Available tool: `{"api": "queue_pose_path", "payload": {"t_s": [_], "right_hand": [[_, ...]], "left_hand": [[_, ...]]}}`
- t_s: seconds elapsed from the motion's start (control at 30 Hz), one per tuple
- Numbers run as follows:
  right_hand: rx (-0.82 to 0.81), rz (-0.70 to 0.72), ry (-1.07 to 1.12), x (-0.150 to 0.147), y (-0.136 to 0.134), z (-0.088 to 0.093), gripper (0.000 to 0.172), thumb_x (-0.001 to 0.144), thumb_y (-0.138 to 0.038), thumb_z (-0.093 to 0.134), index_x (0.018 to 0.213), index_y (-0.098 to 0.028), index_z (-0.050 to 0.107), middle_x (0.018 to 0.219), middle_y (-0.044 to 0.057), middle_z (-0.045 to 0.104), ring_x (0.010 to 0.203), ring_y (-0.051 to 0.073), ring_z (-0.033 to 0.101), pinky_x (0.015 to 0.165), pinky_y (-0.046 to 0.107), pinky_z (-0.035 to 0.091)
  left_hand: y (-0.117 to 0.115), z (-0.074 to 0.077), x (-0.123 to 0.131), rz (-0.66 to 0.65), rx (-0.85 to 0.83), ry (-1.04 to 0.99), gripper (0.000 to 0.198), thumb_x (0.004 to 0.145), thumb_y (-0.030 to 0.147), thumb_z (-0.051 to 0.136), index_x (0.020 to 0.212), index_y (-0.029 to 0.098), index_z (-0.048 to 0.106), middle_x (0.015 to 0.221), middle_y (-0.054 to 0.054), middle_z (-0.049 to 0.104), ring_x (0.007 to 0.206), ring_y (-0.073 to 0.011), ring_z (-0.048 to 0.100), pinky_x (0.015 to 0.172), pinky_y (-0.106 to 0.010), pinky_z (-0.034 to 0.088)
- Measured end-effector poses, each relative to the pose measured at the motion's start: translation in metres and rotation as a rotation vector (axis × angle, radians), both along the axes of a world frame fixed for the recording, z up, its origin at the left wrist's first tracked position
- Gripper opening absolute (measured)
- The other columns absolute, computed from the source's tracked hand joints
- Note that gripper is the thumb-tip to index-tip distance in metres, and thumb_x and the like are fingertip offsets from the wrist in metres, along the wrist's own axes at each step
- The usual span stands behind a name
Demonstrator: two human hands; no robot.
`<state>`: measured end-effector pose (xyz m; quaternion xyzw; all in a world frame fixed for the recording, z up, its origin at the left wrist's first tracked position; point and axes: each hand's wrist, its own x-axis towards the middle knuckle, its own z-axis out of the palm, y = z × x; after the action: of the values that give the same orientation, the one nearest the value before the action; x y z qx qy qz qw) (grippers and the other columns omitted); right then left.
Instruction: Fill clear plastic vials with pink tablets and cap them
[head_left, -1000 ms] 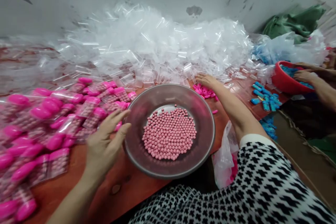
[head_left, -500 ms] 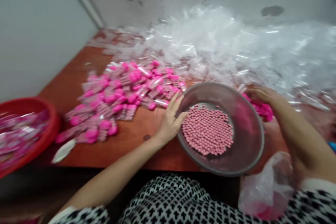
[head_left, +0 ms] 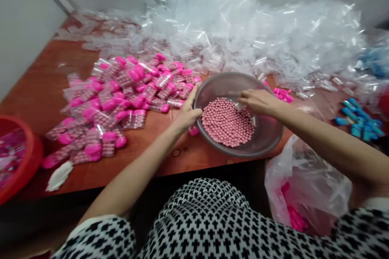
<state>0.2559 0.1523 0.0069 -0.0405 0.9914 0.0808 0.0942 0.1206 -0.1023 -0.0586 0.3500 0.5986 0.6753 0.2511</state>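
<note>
A round metal bowl holds a pile of small pink beads on the red-brown table. My left hand is against the bowl's left rim, fingers running up its outside and thumb hooked over the edge. My right hand hovers inside the bowl above the beads, fingers curled in a pinch; what they hold is too small to make out. A few loose pink caps lie just behind the bowl on the right.
Filled packets with pink caps spread left of the bowl. A heap of clear empty bags lines the wall. A red basin sits far left, blue pieces far right, a plastic bag with pink parts by my lap.
My right hand has come from the loose pink caps behind the bowl to a spot over the beads inside it. My left hand stays at the bowl's left rim. The view has swung.
</note>
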Motion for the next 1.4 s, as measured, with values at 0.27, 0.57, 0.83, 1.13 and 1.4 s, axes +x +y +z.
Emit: {"api": "queue_pose_path", "payload": {"t_s": [0.27, 0.57, 0.83, 1.13, 1.4], "right_hand": [[-0.019, 0.265, -0.124, -0.034, -0.067, -0.035, 0.032, 0.095, -0.013, 0.04, 0.114, -0.009, 0.065, 0.108, 0.018, 0.064, 0.096, 0.024, 0.062, 0.082, 0.034, 0.045], [-1.203, -0.15, -0.065, -0.019, -0.074, -0.017, 0.033, 0.077, -0.028, 0.068, 0.107, -0.016, 0.069, 0.095, 0.002, 0.07, 0.089, 0.017, 0.064, 0.084, 0.031, 0.051], [-1.848, -0.465, 0.156, 0.015, -0.087, -0.002, 0.038, 0.065, -0.03, 0.084, 0.098, -0.021, 0.067, 0.092, 0.001, 0.073, 0.085, 0.016, 0.069, 0.081, 0.037, 0.06], [-1.183, -0.149, 0.437, 0.038, -0.058, 0.006, 0.043, 0.079, -0.033, 0.074, 0.118, -0.022, 0.058, 0.102, 0.004, 0.07, 0.079, 0.014, 0.068, 0.072, 0.028, 0.056], [-0.862, 0.087, 0.333, 0.041, -0.051, 0.011, 0.022, 0.086, -0.021, 0.065, 0.107, -0.018, 0.06, 0.084, 0.0, 0.069, 0.075, 0.013, 0.064, 0.07, 0.023, 0.045]], "left_hand": [[0.017, -0.008, -0.04, 0.125, 0.065, 0.012, 0.075, 0.063, 0.021, 0.064, 0.136, 0.007, 0.053, 0.147, -0.02, 0.05, 0.136, -0.0299, 0.049, 0.114, -0.041, 0.039], [-0.015, 0.043, 0.0, 0.357, -0.078, 0.576, 0.039, 0.088, 0.026, 0.058, 0.125, 0.019, 0.065, 0.131, -0.007, 0.066, 0.125, -0.0231, 0.057, 0.113, -0.038, 0.039], [0.016, 0.048, 0.041, 0.002, -0.034, 0.213, 0.041, 0.082, 0.028, 0.063, 0.121, 0.016, 0.069, 0.118, -0.009, 0.073, 0.11, -0.026, 0.068, 0.101, -0.039, 0.05], [0.029, 0.045, 0.046, -0.125, -0.025, -0.025, 0.043, 0.07, 0.037, 0.077, 0.106, 0.014, 0.076, 0.105, -0.011, 0.076, 0.099, -0.0283, 0.071, 0.09, -0.041, 0.056], [0.027, 0.051, 0.048, -0.159, -0.149, 0.177, 0.042, 0.069, 0.04, 0.076, 0.104, 0.017, 0.078, 0.104, -0.009, 0.077, 0.094, -0.0276, 0.071, 0.087, -0.038, 0.057]]}}
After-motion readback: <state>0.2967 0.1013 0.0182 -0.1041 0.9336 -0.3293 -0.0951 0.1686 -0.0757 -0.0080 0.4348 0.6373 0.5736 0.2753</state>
